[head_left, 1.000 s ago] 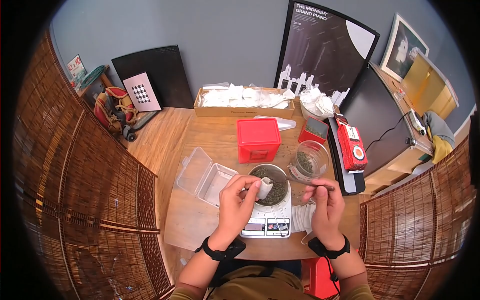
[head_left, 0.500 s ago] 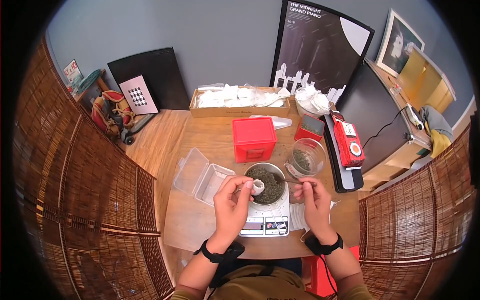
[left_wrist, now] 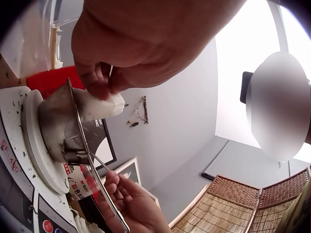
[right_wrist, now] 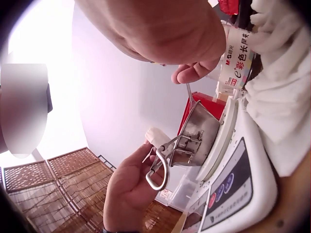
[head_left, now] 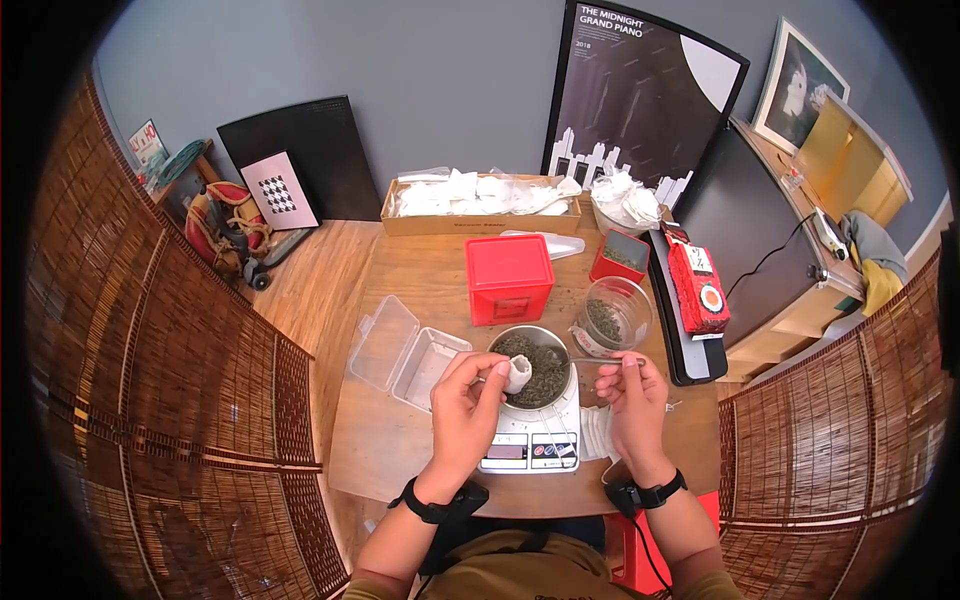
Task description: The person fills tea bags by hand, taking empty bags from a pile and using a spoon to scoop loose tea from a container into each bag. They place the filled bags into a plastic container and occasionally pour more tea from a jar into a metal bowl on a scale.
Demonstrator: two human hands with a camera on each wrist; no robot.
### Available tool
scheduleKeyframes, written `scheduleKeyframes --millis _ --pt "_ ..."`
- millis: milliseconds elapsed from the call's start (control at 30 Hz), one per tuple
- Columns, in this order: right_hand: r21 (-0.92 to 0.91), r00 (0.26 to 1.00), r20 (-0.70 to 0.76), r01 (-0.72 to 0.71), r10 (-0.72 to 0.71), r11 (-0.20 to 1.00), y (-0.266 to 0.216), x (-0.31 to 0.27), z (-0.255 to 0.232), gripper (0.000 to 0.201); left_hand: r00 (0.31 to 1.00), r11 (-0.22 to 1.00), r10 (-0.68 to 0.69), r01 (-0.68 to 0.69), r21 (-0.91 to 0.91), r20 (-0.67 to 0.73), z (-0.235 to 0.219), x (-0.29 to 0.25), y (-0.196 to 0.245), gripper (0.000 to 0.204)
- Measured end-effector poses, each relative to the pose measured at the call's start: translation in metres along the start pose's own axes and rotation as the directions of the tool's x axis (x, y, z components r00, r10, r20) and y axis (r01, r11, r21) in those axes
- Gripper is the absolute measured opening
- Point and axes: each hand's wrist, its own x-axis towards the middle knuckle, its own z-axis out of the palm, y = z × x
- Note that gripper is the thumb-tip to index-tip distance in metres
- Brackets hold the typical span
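My left hand (head_left: pixel 497 377) pinches a small white tea bag (head_left: pixel 517 373) by its mouth over the near-left rim of a metal bowl (head_left: pixel 540 340) full of dark tea leaves. The bowl stands on a white scale (head_left: pixel 530 448). To its right, my right hand (head_left: pixel 625 366) pinches the handle of a thin metal spoon (head_left: pixel 585 360) whose tip reaches into the leaves. The left wrist view shows the bag (left_wrist: pixel 99 104) between the fingertips above the bowl (left_wrist: pixel 56 126). In the right wrist view the spoon handle (right_wrist: pixel 191 97) runs down to the bowl (right_wrist: pixel 197 136).
A glass jar (head_left: pixel 612 318) of leaves, a red box (head_left: pixel 510 277) and a small red tin (head_left: pixel 620 255) stand behind the scale. An open clear plastic container (head_left: pixel 410 355) lies to the left. Flat white bags (head_left: pixel 600 430) are stacked right of the scale, with more in a cardboard box (head_left: pixel 480 222).
My right hand has brought the spoon from beside the bowl into the leaves. The left hand has kept the bag over the bowl and turned it slightly.
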Motion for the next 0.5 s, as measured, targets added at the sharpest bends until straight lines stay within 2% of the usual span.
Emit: scheduleKeyframes --millis 167,367,500 --pt "-0.036 1.0 0.014 0.01 -0.009 0.999 -0.009 0.002 0.004 0.024 1.0 1.0 -0.003 0.003 0.01 0.001 0.0 0.001 0.001 0.013" --pt "0.072 0.999 -0.008 0.044 -0.043 0.996 -0.036 0.003 0.014 0.024 1.0 1.0 -0.01 0.01 -0.002 0.009 0.002 0.001 0.002 0.014" --pt "0.066 0.995 0.067 0.075 -0.079 0.995 -0.048 0.004 0.022 0.025 1.0 1.0 -0.001 0.001 -0.002 0.0 0.004 0.003 0.002 0.014"
